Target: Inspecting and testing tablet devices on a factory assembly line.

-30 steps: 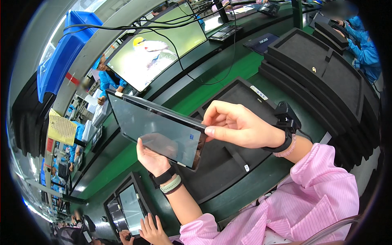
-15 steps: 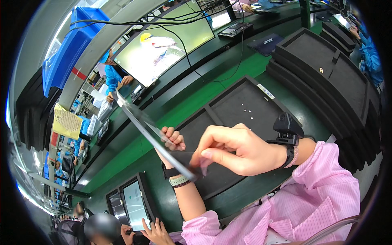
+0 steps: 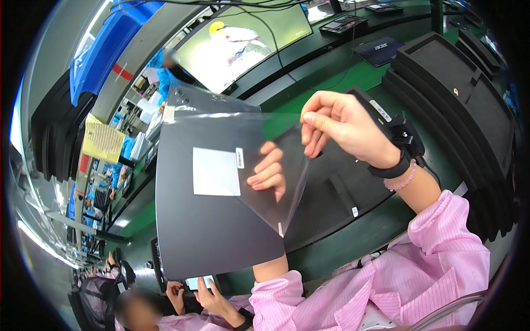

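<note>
In front of me stands a thin dark grey panel [image 3: 210, 231], its broad face tilted toward me. A white rectangular label [image 3: 215, 172] and a small narrow sticker are on that face. My left hand [image 3: 269, 172] grips the panel by its right edge, fingers curled round it, and I see them through a clear film. My right hand [image 3: 348, 129] pinches the edge of this transparent film [image 3: 293, 190] between thumb and fingers. The film is lifted off the panel's right part, with its lower corner hanging as a point. My left forearm is partly hidden behind the panel.
A black foam tray [image 3: 326, 204] lies on the green bench below my hands. Stacked black trays [image 3: 441, 110] stand on the right. Behind are a large monitor [image 3: 243, 44] and a dark laptop lid [image 3: 380, 51]. A person's hands [image 3: 215, 300] work at lower left.
The panel has turned from edge-on to face me. My right hand has moved up and away to the right, pulling the clear film off the panel's face.
</note>
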The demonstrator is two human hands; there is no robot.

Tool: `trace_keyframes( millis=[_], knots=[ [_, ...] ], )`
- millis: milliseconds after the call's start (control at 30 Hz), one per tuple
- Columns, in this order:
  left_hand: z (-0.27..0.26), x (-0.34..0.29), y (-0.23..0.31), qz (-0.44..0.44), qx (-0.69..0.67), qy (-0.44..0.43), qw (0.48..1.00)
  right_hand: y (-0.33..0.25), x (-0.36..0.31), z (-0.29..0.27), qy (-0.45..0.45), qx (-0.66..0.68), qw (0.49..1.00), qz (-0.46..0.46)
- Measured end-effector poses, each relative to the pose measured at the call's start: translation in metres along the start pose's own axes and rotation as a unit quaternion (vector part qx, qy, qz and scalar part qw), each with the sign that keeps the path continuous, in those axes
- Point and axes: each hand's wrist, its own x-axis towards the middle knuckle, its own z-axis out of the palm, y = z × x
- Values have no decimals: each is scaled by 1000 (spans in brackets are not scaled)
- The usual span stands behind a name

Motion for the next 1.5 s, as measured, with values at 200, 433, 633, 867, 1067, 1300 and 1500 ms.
trace_keyframes(
  millis=[200, 433, 633, 867, 1067, 1300, 1500],
  knots=[
    [4, 5, 1, -2, 20, 8, 1000, -1, 1, -4, 7, 11, 1000, 6],
    [-7, 11, 9, -18, -17, 15, 1000, -26, -5, 5, -12, -12, 998, -58],
    [-45, 3, 43, 45, -69, -2, 997, -52, -10, 15, -11, -85, 989, -124],
    [-28, 1, 46, 213, 233, 163, 935, -54, 8, 20, -27, -125, 983, -128],
    [-15, 5, 37, 202, 216, 214, 931, -56, 22, 8, -26, -177, 976, -122],
    [-2, 2, 39, 161, 177, 98, 966, -47, 32, -15, 32, -46, 994, -95],
    [-6, 9, 31, 129, 142, 141, 971, -22, 27, -34, 106, 37, 986, -123]
  ],
)
